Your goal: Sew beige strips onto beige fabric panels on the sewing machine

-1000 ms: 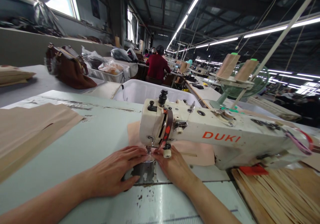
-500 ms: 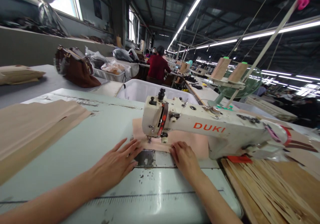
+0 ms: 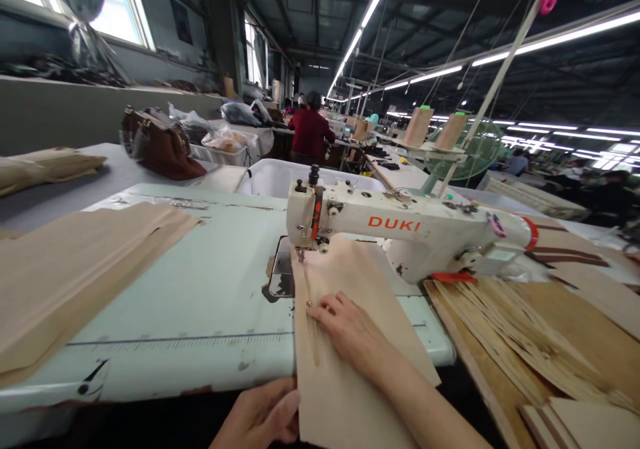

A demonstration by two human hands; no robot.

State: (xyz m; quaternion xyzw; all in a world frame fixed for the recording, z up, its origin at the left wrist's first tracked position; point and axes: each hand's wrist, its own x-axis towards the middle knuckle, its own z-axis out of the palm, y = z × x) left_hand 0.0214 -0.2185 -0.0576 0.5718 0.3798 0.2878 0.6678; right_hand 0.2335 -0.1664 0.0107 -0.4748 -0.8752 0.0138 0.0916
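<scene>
A long beige panel [image 3: 350, 395] lies under the presser foot of the white DUKI sewing machine [image 3: 360, 219] and hangs over the table's front edge. A narrow strip with a small round metal piece [image 3: 309, 304] runs along the panel near its left side. My right hand [image 3: 353, 332] rests on the panel, fingers laid forward and fingertips against the strip by the metal piece. Below the table edge, my left hand [image 3: 267, 412] is closed on the panel's left border, thumb on top. Part of that hand is cut off by the frame.
Stacked beige pieces [image 3: 100, 255] cover the table's left side. At right, a wooden board [image 3: 565, 329] carries beige strips. Behind the machine are a white bin [image 3: 270, 175], a brown handbag [image 3: 163, 145] and thread cones [image 3: 419, 127]. A person in red [image 3: 311, 132] sits further back.
The beige panel now stretches from the needle towards me. My left hand has gone from beside the needle to the panel's border below the table edge; my right hand has come nearer. The view has shifted.
</scene>
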